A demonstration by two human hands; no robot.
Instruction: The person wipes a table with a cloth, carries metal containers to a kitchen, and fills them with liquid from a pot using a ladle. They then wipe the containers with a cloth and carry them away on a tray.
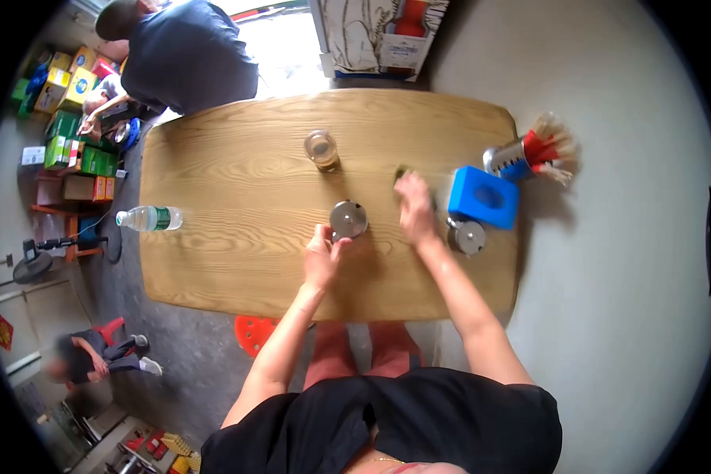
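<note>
Near the middle of the wood-grained worktop (pixel 237 268), toward its near edge, the person's left hand (pixel 318 259) grasps a round container with a shiny metal lid (pixel 348 220). Thumb and fingers curl around its near-left side, a grip that probably steadies it while leaving most of the lid uncovered. The right hand (pixel 415 207) reaches farther out, right of the container, with its fingers at a small dark-green item (pixel 401 174). Blur hides the fingertips, so whether they are closed on it or only touching it cannot be told.

Straight beyond the container, nearer the far edge, stands a clear glass vessel with brownish contents (pixel 321 152), apart from both hands. Along the right edge are a bright blue box (pixel 484 197), a second metal-lidded container (pixel 468 236) just on its near side, and a metal cylinder (pixel 507 159) holding red-wrapped sticks (pixel 539 149) by the far right corner. Grouped there, they seem set aside within reach, leaving the hands room. A clear plastic bottle with a green label (pixel 152 219) is by the left edge, well apart; it looks upright, its lean probably due to the lens.
</note>
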